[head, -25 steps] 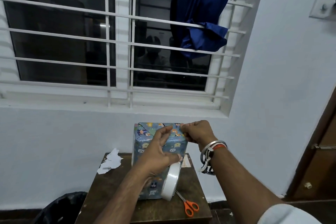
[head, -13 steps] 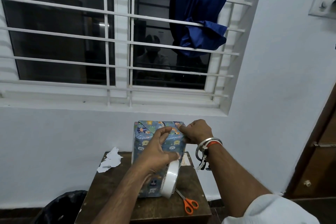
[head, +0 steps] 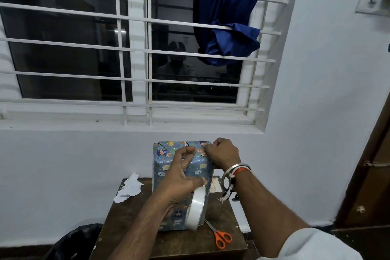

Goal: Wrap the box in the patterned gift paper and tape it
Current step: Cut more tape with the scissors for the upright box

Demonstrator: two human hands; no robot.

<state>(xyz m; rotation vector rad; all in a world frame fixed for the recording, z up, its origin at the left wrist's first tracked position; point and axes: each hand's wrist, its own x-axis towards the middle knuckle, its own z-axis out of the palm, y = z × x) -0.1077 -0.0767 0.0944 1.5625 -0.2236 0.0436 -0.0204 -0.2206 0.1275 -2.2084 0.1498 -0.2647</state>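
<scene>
Head view: the box (head: 163,168), already covered in gift paper (head: 198,172), stands on end with the left hand (head: 179,175) against its near face, thumb and forefinger pinched together while the tape roll (head: 196,207) hangs from its lower fingers, and the right hand (head: 223,152) pinches the paper at the box's top right edge with fingers curled. This looks like taping the top fold, so the next move calls for drawing a strip taut across it and pressing it flat, though no strip can be made out. Under the box is a small dark table (head: 179,245), with scissors (head: 220,238) by its right foot, paper scraps (head: 128,190) to its left, a barred window (head: 135,48) and blue curtain (head: 228,17) above it
</scene>
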